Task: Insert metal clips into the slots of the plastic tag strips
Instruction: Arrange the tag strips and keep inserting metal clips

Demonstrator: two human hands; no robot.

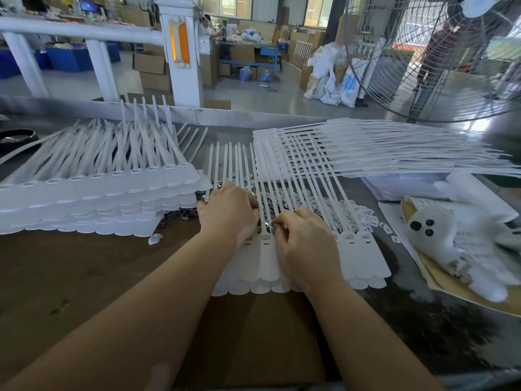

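both hands on a flat sheet of white plastic tag strips (267, 258) at table centre, thin tails fanning away. left hand (228, 213) fingers curled onto the tails; right hand (304, 238) fingertips pinched at a slot, clip itself too small to see. shiny metal clips (270, 198) heaped behind. stacked strips (98, 198) left, more (394, 148) right. worn brown table (84, 277), wire fan (439, 57), warehouse floor.

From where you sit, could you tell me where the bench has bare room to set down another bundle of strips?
The brown bench top is bare near you, left of the left hand and below the left stack of strips. Ahead it is crowded: loose metal clips, the right fanned stack and bags.
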